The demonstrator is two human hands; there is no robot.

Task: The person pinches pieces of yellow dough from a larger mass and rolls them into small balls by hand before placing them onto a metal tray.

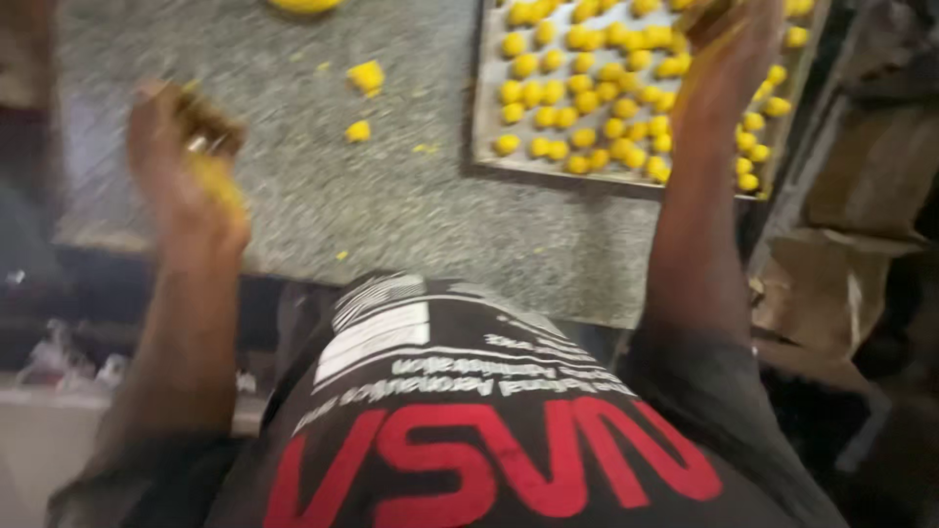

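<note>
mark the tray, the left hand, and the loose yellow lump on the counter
metal tray [486,147], head view, bare left rim.
left hand [186,166], head view, middle of hand.
yellow dough lump [367,75], head view, its centre, on the counter.

speckled stone counter [391,205]; matt metal tray [486,108]

Your view holds no signs or screens. At your right, past the counter's edge, brown cardboard boxes [861,196] stand stacked, blurred, their flaps bent and torn, one pale strip running down a lower panel. At your far left, below the counter, lies something pale and crinkled, perhaps clear plastic wrapping [59,357], too blurred to tell. Your dark shirt [469,430] carries a white block and large red lettering.
</note>
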